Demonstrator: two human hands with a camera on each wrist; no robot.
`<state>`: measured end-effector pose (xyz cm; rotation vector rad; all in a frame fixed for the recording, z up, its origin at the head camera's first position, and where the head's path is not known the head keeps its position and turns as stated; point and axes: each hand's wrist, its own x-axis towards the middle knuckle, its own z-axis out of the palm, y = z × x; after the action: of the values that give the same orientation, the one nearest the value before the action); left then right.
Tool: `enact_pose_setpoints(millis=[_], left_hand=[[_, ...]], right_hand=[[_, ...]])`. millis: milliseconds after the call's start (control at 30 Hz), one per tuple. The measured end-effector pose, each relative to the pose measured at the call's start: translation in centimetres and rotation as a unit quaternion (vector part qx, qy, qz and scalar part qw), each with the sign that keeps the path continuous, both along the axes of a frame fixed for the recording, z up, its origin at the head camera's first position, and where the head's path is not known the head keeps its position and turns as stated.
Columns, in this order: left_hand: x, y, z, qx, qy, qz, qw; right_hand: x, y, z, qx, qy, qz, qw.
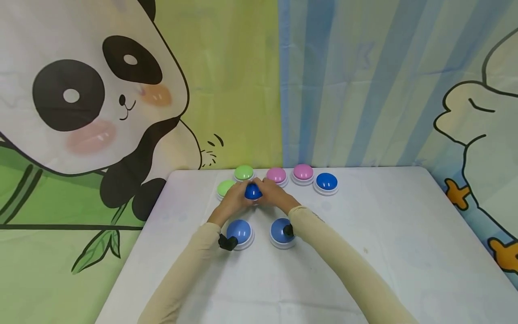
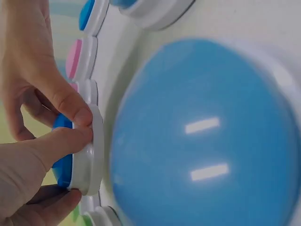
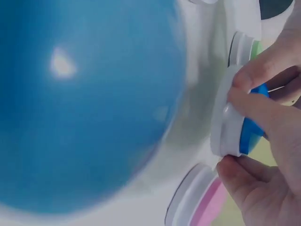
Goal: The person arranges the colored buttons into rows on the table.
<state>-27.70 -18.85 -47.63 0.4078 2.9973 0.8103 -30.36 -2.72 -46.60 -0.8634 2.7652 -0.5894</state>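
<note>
Both hands grip a dark blue domed push button [image 1: 253, 192] with a white round base, one from each side. My left hand [image 1: 234, 199] has its thumb and fingers at the left of the base. On the other side my right hand [image 1: 276, 195] holds it the same way, and the two thumbs meet at the near side, as the left wrist view shows. Whether the base touches the table, I cannot tell. Under the wrists stand two lighter blue buttons, a left one [image 1: 238, 231] and a right one [image 1: 281, 230]; black wrist cameras partly cover them.
Behind the hands stand two green buttons, one at the back [image 1: 244, 172] and one nearer [image 1: 225, 188]. Two pink buttons, left [image 1: 276, 175] and right [image 1: 303, 172], and another dark blue button [image 1: 326, 182] continue to the right. A printed cloth backdrop [image 1: 251, 90] rises behind the white table [image 1: 384, 243].
</note>
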Motion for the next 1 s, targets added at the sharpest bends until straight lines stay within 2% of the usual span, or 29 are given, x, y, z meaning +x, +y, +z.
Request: enact_pose_setpoints(millis=[100,233,367,467,667,767,1000], left_hand=[[0.7,0.0,0.3,0.000,0.009,-0.023,0.9997],[2.3,0.0,0.9,0.002,0.021,-0.048,0.9986],[4.0,0.1,1.7,-0.006,0.016,-0.053,0.9984],[4.6,0.6,2.3,-0.008,0.015,-0.051,0.9985],[4.4,2.2,2.9,0.002,0.006,-0.063,0.9980],[4.2,3.3,2.8,0.005,0.001,-0.077,0.9970],[2.9,6.4,2.3,-0.002,0.019,-0.111,0.9937]], right_hand=[[0.7,1.0,0.6,-0.003,0.011,0.029,0.9995],[2.3,2.3,1.0,-0.010,0.037,0.060,0.9974],[4.1,3.2,1.4,-0.034,0.042,0.058,0.9968],[4.9,3.6,1.8,-0.056,0.034,0.040,0.9971],[5.4,5.0,2.0,-0.063,0.015,-0.001,0.9979],[5.4,6.2,1.9,-0.061,0.007,-0.011,0.9980],[5.4,9.5,2.1,-0.060,0.014,-0.023,0.9978]])
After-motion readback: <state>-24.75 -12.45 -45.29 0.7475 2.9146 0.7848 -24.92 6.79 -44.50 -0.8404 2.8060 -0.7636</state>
